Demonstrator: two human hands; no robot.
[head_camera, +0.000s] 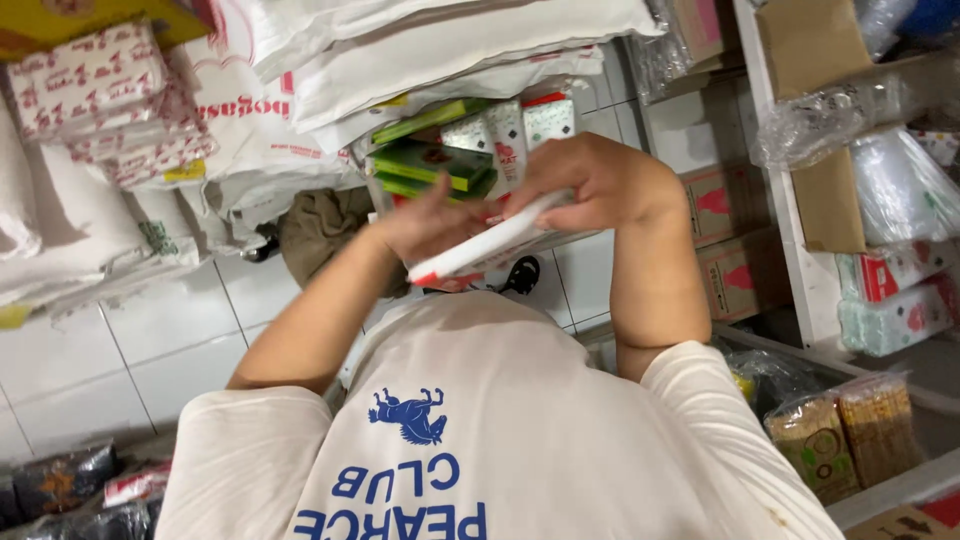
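Observation:
Both my hands are raised in front of my chest and hold one flat white packet with a red edge (478, 250). My left hand (425, 222) grips its lower left end. From above, my right hand (590, 180) curls over its upper right end. Just behind the hands lies a pile of green flat boxes (430, 162) and white-and-red cartons (520, 122), partly hidden by my fingers. My white T-shirt with blue print (470, 430) fills the lower middle of the view.
White sacks (400, 50) and wrapped red-and-white packs (100, 90) are stacked at the upper left over a white tiled floor (170, 340). A white shelf (800, 230) with cardboard boxes and plastic bags stands at right. Bagged crackers (850, 430) lie at lower right.

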